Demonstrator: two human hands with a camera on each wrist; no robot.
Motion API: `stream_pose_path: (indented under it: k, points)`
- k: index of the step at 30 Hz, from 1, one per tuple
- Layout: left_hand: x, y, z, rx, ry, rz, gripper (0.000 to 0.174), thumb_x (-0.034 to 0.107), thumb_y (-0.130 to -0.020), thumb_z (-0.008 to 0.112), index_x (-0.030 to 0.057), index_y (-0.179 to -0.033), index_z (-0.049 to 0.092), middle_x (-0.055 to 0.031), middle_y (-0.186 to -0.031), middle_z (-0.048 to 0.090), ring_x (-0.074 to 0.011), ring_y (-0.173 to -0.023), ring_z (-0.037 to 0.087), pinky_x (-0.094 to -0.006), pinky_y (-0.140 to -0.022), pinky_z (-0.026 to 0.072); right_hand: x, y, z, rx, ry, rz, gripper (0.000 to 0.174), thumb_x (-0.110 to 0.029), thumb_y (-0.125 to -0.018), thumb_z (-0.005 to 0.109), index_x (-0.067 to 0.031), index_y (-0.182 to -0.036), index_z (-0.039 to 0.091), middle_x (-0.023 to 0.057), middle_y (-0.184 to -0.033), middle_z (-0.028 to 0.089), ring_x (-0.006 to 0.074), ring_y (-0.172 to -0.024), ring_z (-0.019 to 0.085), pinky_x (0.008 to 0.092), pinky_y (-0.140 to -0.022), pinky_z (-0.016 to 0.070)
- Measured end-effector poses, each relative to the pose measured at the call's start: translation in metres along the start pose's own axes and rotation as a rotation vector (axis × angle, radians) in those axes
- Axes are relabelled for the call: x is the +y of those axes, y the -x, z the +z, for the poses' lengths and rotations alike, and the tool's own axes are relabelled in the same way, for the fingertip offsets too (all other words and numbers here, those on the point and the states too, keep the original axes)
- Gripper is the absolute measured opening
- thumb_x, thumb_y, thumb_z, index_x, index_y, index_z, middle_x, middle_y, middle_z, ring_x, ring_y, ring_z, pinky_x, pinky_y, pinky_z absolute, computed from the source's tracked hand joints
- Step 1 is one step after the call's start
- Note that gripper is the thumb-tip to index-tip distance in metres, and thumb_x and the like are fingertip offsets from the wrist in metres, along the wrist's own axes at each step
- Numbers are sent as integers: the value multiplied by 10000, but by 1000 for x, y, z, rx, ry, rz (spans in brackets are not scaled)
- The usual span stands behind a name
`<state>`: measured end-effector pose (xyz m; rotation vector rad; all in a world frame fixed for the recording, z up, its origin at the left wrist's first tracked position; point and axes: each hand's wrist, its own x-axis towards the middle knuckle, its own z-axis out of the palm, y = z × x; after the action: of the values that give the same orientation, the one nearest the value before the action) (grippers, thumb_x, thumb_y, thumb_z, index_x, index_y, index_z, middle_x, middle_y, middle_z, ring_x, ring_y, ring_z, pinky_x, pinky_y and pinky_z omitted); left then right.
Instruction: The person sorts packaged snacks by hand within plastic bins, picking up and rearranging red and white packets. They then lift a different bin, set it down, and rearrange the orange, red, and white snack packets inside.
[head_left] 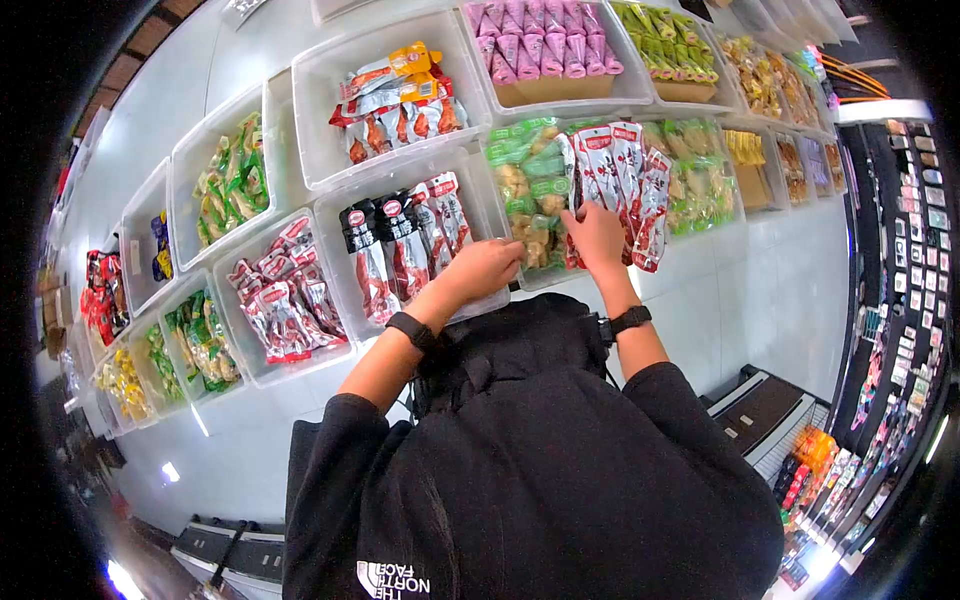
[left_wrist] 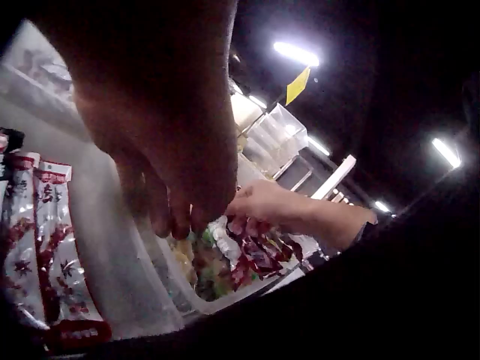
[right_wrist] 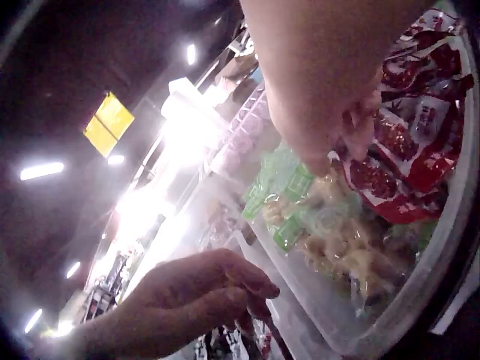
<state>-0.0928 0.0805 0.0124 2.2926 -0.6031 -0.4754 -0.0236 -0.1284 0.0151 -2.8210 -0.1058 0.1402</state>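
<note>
My right hand (head_left: 597, 235) pinches the edge of a red-and-white snack packet (head_left: 598, 160), one of several fanned across a clear plastic bin. Under them lie green clear packets (head_left: 530, 185) of pale brown food. In the right wrist view the fingertips of that hand meet the red packets (right_wrist: 405, 150) beside the green-printed bags (right_wrist: 289, 195). Over the wall between two bins, my left hand (head_left: 485, 268) hangs with loosely bent fingers and holds nothing. Close to its left, black-and-red and white-and-red long packets (head_left: 400, 235) stand in the neighbouring bin.
Behind are bins of orange-and-red packets (head_left: 400, 115), purple cone-shaped packs (head_left: 545, 45) and green packs (head_left: 665, 45). Farther left stand bins with red-and-white packets (head_left: 285, 300) and green packets (head_left: 235, 185). A hanging-goods rack (head_left: 905, 230) runs along the right.
</note>
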Motion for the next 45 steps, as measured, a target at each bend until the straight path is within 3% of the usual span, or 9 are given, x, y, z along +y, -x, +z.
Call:
stream_pose_path:
  k: [9,17,27,30,33,37,40,43,45]
  points:
    - [-2,38,-14,53,-63,-20,175,161,-839,479,27,-927,547,-170,-879,586,-351,-851,577,-441,-747,461,0,-2,-8,65,-30,29,210,-183,-729,537,19,-711,590,241,-742,598,405,-727,582,478,-665,444]
    - [-12,51,-19,205,33,31,158,145,-840,469,30,-914,548,-158,-848,581,-347,-835,573,-435,-733,458,-16,1,-31,12,31,38,271,-181,-733,483,31,-827,623,259,-809,606,424,-789,580,491,-728,447]
    - [-12,62,-19,269,208,-146,211,158,-881,460,16,-1018,534,-169,-938,594,-301,-872,598,-383,-762,468,-63,4,-66,11,-395,-9,193,-165,-772,522,15,-804,584,204,-724,608,347,-687,599,411,-633,452]
    - [-9,63,-24,421,804,-141,320,249,-951,419,44,-1196,445,-86,-1030,566,-168,-951,539,-315,-826,441,-99,18,-63,13,-421,-167,148,-155,-781,549,-10,-753,547,175,-681,592,323,-647,599,401,-583,445]
    - [-9,63,-30,450,1350,-193,450,280,-945,431,13,-1289,317,-124,-1091,563,-214,-1055,527,-358,-878,437,-132,31,-43,-39,-321,-462,157,-173,-773,571,-36,-722,513,161,-663,580,340,-618,589,426,-556,449]
    - [-18,68,-26,540,1571,-405,338,285,-934,454,48,-1170,406,-39,-897,554,-142,-847,561,-304,-722,486,-157,41,-13,-263,-275,-846,213,-252,-782,563,-41,-801,551,155,-781,597,335,-741,593,412,-647,469]
    - [-27,79,-25,712,1619,-485,251,247,-923,466,41,-1057,513,-37,-890,570,-112,-769,546,-268,-647,466,-162,35,-4,-486,-424,-877,221,-241,-773,596,-29,-826,561,157,-821,593,314,-753,592,381,-661,472]
    - [-44,91,-19,710,1624,-596,313,263,-945,437,-6,-1086,510,-60,-908,595,-124,-801,590,-266,-656,499,-167,26,7,-426,-625,-606,224,-215,-763,637,-24,-852,562,143,-808,590,274,-717,598,357,-645,474]
    - [-53,94,-13,643,1453,-680,331,270,-940,452,-27,-1074,512,-69,-906,600,-119,-772,591,-267,-647,499,-164,15,33,-464,-678,-385,390,-283,-752,689,-11,-990,543,116,-830,605,194,-740,601,326,-673,480]
